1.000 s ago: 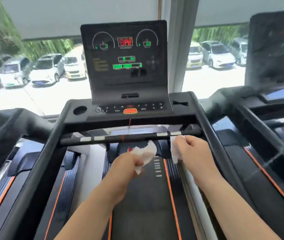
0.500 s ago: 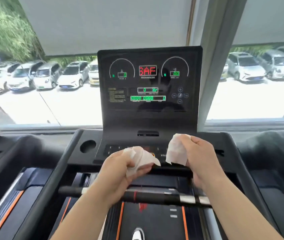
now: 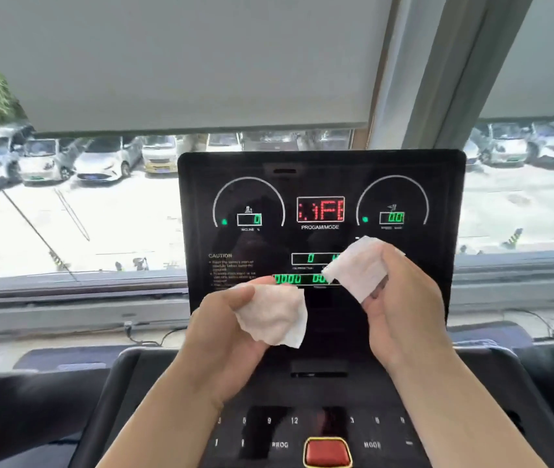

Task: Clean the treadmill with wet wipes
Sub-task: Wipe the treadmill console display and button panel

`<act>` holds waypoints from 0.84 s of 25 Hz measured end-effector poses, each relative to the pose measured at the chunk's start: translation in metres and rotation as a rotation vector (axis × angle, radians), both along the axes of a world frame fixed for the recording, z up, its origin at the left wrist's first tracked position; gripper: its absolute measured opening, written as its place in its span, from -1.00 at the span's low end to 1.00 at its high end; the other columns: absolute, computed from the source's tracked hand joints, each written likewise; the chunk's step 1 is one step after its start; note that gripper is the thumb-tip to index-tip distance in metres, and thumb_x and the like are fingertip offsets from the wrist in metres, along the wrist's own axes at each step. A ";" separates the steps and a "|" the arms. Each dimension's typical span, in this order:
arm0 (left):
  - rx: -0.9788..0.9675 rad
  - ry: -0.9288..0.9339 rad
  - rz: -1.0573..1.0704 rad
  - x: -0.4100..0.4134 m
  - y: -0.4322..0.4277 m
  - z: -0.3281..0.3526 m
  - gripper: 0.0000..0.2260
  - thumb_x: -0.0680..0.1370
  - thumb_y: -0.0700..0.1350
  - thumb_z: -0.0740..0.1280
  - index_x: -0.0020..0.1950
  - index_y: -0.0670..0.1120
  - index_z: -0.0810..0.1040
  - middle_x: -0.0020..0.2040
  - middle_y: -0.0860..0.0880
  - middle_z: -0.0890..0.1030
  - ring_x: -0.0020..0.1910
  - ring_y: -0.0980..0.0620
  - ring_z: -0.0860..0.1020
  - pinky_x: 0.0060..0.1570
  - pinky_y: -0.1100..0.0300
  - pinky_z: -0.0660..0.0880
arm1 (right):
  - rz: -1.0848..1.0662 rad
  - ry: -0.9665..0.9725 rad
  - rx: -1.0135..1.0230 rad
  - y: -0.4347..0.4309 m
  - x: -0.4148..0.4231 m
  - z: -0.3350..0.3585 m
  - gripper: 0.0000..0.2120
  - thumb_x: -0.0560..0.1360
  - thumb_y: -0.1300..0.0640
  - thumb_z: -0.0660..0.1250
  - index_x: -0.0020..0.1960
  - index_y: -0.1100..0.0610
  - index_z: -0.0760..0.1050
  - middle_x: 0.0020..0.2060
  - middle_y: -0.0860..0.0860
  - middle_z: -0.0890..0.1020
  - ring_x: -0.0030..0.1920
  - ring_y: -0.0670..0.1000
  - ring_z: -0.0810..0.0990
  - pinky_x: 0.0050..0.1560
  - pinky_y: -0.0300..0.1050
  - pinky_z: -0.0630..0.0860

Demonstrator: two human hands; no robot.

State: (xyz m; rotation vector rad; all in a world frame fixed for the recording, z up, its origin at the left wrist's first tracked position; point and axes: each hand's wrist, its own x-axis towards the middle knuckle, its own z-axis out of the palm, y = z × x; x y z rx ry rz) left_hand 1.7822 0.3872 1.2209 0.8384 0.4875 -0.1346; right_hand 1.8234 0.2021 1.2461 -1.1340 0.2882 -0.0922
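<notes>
My left grip (image 3: pixel 228 332) holds a wipe (image 3: pixel 272 315) before the screen (image 3: pixel 319 184). My right grip (image 3: pixel 404 298) pinches a second wipe (image 3: pixel 360 265), maybe touching the screen.

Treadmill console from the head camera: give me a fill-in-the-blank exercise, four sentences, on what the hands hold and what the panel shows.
The left hand and the right hand each hold a crumpled white ____.
Under the red display the label reads PROGAM/____.
The small print on the left of the console is headed ____.
Beyond the window stand rows of parked ____.
Missing words: wipe; MODE; CAUTION; cars.
</notes>
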 end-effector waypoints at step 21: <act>2.331 -0.813 -0.128 0.143 0.108 -0.022 -0.34 0.69 0.21 -0.06 0.67 -0.15 -0.06 0.67 -0.11 -0.16 0.65 -0.03 -0.10 0.60 -0.03 0.07 | 0.030 -0.791 -1.906 0.092 0.145 -0.025 -0.39 0.70 -0.17 0.02 0.64 0.14 0.16 0.61 0.11 0.23 0.63 0.14 0.11 0.62 0.16 0.03</act>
